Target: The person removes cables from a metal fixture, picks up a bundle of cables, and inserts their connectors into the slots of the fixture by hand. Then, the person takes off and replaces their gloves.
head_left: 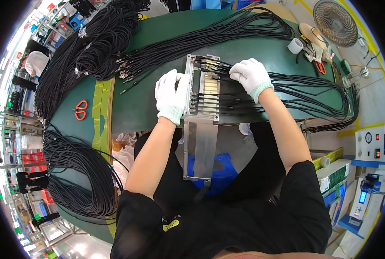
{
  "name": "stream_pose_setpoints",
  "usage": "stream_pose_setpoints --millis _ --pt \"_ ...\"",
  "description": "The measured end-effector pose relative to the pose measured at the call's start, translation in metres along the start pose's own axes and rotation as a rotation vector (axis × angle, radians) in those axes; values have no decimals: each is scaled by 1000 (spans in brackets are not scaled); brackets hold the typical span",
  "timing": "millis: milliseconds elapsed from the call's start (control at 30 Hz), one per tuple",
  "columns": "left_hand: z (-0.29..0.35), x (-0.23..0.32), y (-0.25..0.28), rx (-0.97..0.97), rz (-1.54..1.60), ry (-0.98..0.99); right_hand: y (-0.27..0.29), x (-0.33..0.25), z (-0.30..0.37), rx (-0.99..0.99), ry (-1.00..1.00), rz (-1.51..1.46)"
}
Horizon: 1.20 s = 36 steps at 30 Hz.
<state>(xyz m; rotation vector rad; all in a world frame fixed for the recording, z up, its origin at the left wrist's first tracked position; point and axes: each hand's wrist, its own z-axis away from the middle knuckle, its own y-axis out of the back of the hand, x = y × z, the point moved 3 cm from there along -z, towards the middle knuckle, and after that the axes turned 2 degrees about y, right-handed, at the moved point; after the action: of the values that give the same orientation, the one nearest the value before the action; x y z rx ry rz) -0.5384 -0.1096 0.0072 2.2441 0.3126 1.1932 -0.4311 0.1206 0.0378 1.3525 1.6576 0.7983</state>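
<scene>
On the green table's front edge lies a metal fixture (210,90) with slots holding several black cables (283,84) by their connector ends. The cables run off to the right in a loop. My left hand (173,97), in a white glove, is closed against the fixture's left rail, fingers curled. Above the cables, just right of the fixture's upper slots, my right hand (250,77) is also gloved. Its fingers are bent and pinched onto a black cable; their tips partly hide it. Pale slots show between the upper and lower groups of connectors.
Behind the fixture stretches a long bundle of black cables (201,36). Coiled cables (82,177) fill the left side, near orange-handled scissors (80,110). A tape roll (295,45) and a fan (335,23) stand at the far right. A clear plate (199,149) hangs below the fixture.
</scene>
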Motion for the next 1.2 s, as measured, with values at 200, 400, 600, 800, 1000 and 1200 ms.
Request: stream_pose_setpoints --millis 200,400,600,800,1000,1200 --pt "2 10 3 15 72 -16 -1 -9 -4 21 141 -68" --pt "5 21 4 11 194 -291 0 -37 -4 24 153 -223" --pt "10 36 10 -67 290 -288 -4 -70 -6 -65 146 -228" --pt "10 28 3 -163 303 -115 -2 -68 -6 94 253 -147" --pt "8 15 5 -221 526 166 -2 -75 -9 -30 207 -23" --pt "1 3 22 -77 341 101 3 -37 -1 -194 -14 -454"
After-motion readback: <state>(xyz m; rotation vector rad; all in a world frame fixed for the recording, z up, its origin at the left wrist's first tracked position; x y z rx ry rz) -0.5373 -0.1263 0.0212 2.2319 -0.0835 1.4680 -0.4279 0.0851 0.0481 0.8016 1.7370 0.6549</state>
